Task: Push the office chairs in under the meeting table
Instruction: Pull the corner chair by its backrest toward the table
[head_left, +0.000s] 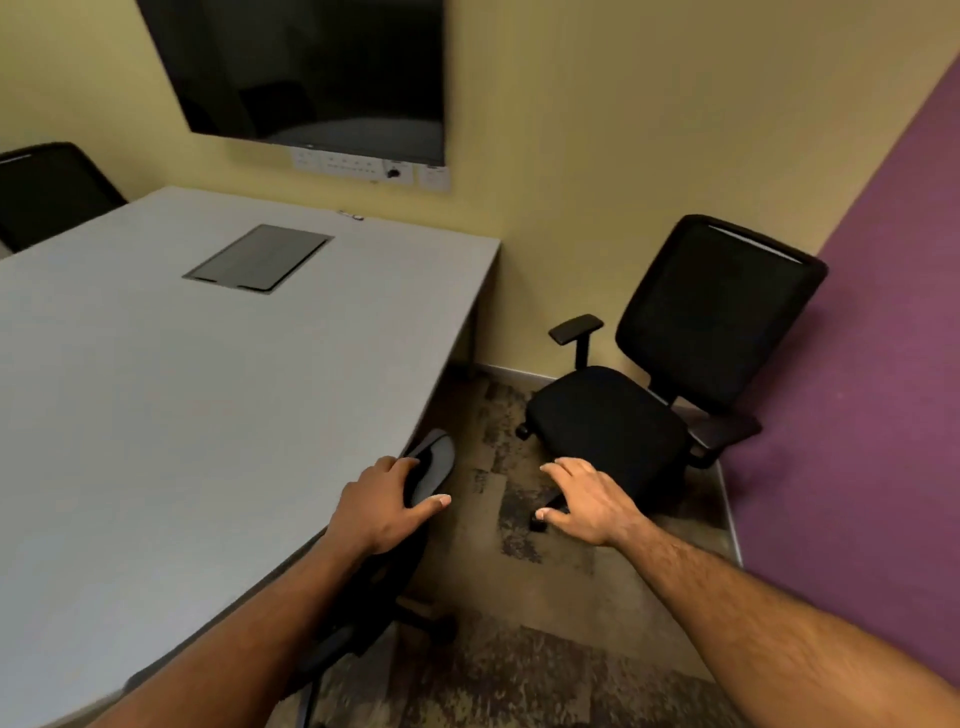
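A grey meeting table (156, 415) fills the left half of the view. My left hand (382, 506) grips the top of a black chair's backrest (431, 462) right at the table's near right edge; most of that chair is hidden under the table and my arm. My right hand (587, 499) hovers open, fingers spread, over the carpet, touching nothing. A second black office chair (613, 415) with a mesh back stands apart from the table in the right corner, its seat facing the table. A third black chair (47, 187) shows at the far left beyond the table.
A dark wall screen (311, 78) hangs above a socket panel (363, 169) on the yellow wall. A purple wall (857, 389) closes the right side. A cable hatch (257, 258) sits in the tabletop. Patterned carpet (519, 649) lies between table and corner chair.
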